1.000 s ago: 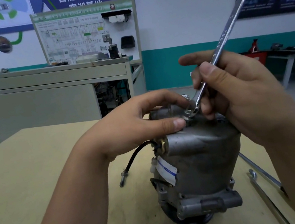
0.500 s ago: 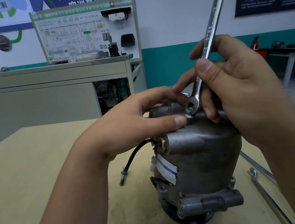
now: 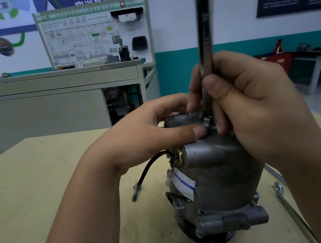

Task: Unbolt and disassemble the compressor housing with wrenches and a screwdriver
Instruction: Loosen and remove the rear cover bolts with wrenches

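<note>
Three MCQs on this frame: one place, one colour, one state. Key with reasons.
1. Where do the spare tools lie? A) left of the compressor B) on the table, right of the compressor C) on the cabinet
2. Cable colour? A) red B) black C) yellow
3. The right hand is: A) flat on the table B) holding a screwdriver C) gripping the wrench
Key: 1 B, both lie beside the right forearm; 2 B, black from compressor to table; 3 C, it is curled round the shaft.
</note>
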